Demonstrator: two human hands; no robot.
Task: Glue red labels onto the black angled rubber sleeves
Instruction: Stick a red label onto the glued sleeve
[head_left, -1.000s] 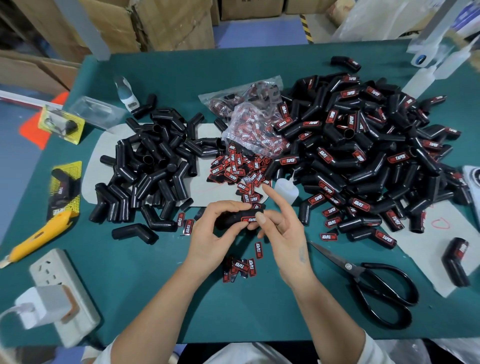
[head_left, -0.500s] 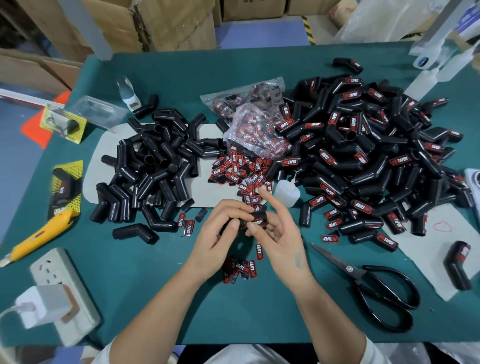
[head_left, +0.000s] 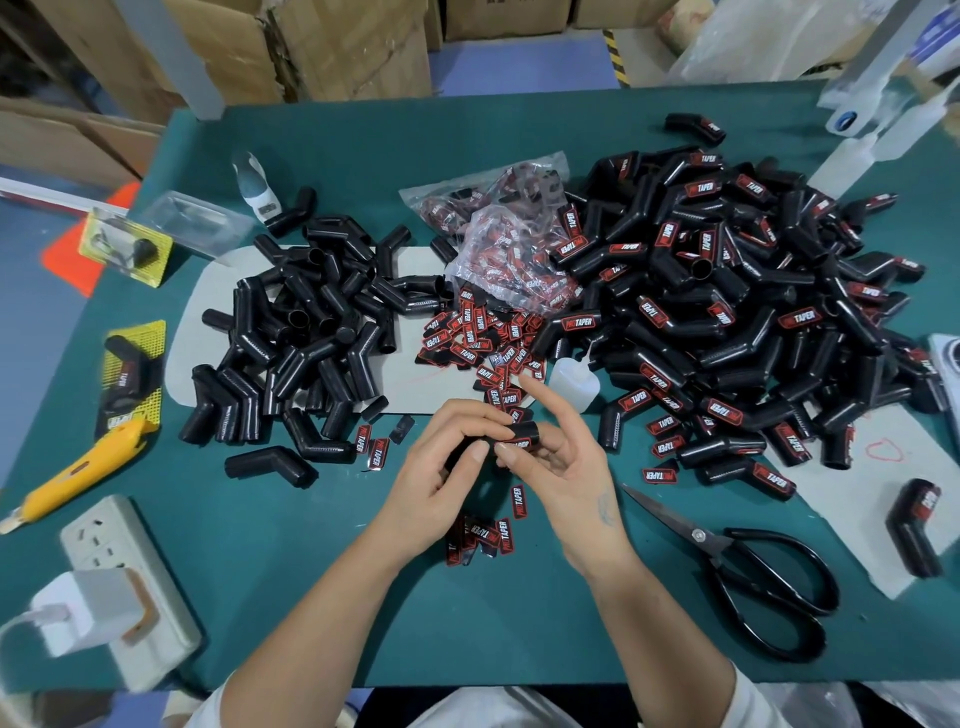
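Above the bare green mat near the table's front edge, the left hand (head_left: 441, 467) curls round a black sleeve (head_left: 522, 434) while the right hand (head_left: 566, 462) pinches it at the red label (head_left: 518, 445) with thumb and middle finger, index finger lifted straight. To seat the label well, I judge the thumb should press it flat along its whole length and hold until the glue takes, with the left hand keeping the sleeve from turning. Room is tight ahead: the loose labels (head_left: 483, 343) and small glue bottle (head_left: 574, 387) lie just beyond the fingertips. Unlabelled sleeves (head_left: 306, 332) crowd the left, the finished pile (head_left: 727, 312) the right, and the scissors (head_left: 737, 566) lie near the right wrist, so open mat remains mainly toward the body
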